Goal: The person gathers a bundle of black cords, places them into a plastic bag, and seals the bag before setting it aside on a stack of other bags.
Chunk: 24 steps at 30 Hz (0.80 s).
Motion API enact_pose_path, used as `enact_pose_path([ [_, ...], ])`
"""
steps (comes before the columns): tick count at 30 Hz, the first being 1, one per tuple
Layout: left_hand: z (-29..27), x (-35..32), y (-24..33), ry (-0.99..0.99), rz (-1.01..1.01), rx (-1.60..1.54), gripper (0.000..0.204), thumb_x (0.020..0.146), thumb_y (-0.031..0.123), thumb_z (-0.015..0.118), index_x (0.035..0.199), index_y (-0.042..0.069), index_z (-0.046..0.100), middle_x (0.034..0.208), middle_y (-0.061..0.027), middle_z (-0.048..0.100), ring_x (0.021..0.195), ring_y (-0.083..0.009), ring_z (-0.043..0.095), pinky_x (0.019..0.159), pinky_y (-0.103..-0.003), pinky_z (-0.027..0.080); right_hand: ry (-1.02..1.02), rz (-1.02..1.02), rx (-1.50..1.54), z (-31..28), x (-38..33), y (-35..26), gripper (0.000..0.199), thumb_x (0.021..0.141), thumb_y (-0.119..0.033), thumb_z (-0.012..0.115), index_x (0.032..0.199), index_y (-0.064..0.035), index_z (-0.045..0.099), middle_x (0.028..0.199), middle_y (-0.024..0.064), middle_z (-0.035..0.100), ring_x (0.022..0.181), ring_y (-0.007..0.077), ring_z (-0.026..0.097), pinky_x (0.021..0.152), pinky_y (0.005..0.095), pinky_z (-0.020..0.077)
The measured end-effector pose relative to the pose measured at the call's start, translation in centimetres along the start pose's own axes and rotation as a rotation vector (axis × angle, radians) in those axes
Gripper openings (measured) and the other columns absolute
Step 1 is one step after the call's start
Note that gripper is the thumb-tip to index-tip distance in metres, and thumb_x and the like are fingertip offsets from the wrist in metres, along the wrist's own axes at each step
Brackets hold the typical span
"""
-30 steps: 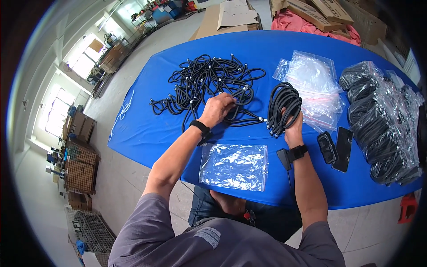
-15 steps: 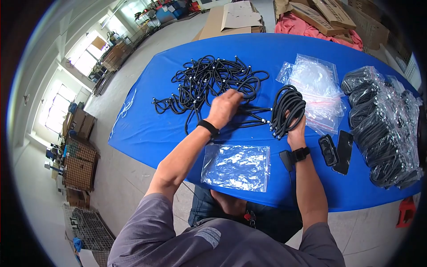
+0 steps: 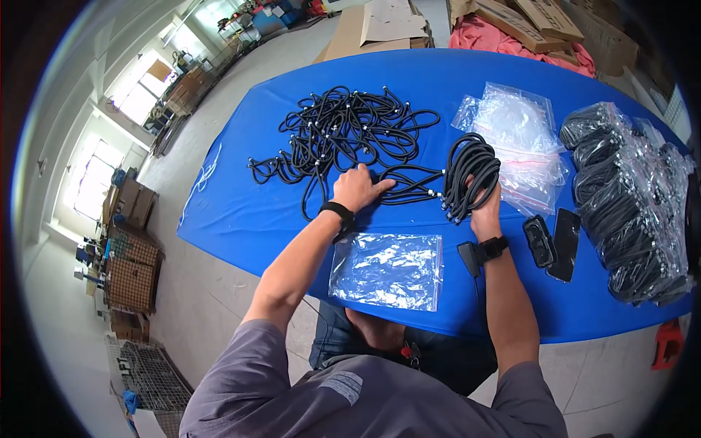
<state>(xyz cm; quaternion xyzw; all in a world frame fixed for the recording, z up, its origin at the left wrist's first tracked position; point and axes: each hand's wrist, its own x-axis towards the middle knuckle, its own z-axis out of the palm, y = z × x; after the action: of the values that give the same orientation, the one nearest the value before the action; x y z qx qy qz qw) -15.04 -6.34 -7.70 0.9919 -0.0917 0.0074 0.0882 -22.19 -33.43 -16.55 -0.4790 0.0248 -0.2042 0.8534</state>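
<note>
I see the right hand [image 3: 485,213] clenched around a coiled bundle of black cable [image 3: 471,175], held upright just above the blue surface [image 3: 241,212]. Left hand [image 3: 359,187] lies flat, fingers spread, pressing the loose cable strands [image 3: 412,182] that run across to the coil. Beyond it, a tangled pile of black cables [image 3: 343,135]. Empty clear bag [image 3: 387,270] sits near the front edge between both forearms. Stack of clear bags [image 3: 515,135] right of the coil; bagged cable coils [image 3: 628,204] far right.
</note>
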Motion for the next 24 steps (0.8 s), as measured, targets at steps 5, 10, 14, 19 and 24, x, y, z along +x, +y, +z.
enact_pose_path([
  [5,2.7,1.6,-2.8,-0.015,0.046,-0.118,0.053,0.079,0.042,0.077,0.099,-0.006,0.066,0.098,-0.0304,0.070,0.095,-0.0462,0.069,0.084,-0.053,0.056,0.065,-0.001,-0.057,0.4,0.3,1.1,0.020,0.093,-0.009,0.072,0.110,-0.0037,0.062,0.099,0.0019,0.065,0.088,0.0097,0.062,0.072,0.0250,0.0527],
  [10,3.4,1.8,-1.1,-0.008,-0.076,-0.102,0.042,0.080,0.031,0.073,0.097,-0.006,0.066,0.098,-0.0306,0.070,0.095,-0.0455,0.069,0.086,-0.052,0.056,0.055,-0.113,-0.055,-0.4,0.0,1.1,0.020,0.094,-0.008,0.071,0.111,-0.0031,0.062,0.100,0.0024,0.065,0.092,0.0100,0.064,0.074,0.0240,0.0534],
  [14,3.3,2.0,-1.4,0.032,-0.049,-0.050,0.037,0.079,0.026,0.071,0.099,-0.005,0.067,0.099,-0.0307,0.070,0.095,-0.0452,0.069,0.083,-0.052,0.056,0.015,-0.101,-0.087,1.3,-0.5,-0.5,0.011,0.096,-0.010,0.066,0.105,-0.0057,0.062,0.094,-0.0006,0.064,0.083,0.0079,0.061,0.070,0.0238,0.0490],
  [19,-1.2,0.9,-0.6,0.193,0.072,-0.305,0.035,0.081,0.022,0.069,0.104,-0.004,0.065,0.094,-0.0271,0.070,0.087,-0.0454,0.068,0.079,-0.050,0.055,-0.063,-0.136,-0.146,1.8,-0.9,-1.8,0.012,0.097,-0.015,0.066,0.103,-0.0058,0.061,0.091,-0.0015,0.063,0.079,0.0080,0.060,0.068,0.0243,0.0478],
  [24,-6.1,-1.3,2.9,0.197,0.114,-0.610,0.039,0.081,0.019,0.071,0.113,-0.002,0.062,0.092,-0.0179,0.069,0.079,-0.0359,0.069,0.078,-0.042,0.056,-0.104,0.141,0.001,2.3,-0.7,-2.5,0.018,0.099,-0.019,0.065,0.109,-0.0038,0.064,0.099,0.0025,0.066,0.088,0.0094,0.063,0.074,0.0246,0.0522],
])
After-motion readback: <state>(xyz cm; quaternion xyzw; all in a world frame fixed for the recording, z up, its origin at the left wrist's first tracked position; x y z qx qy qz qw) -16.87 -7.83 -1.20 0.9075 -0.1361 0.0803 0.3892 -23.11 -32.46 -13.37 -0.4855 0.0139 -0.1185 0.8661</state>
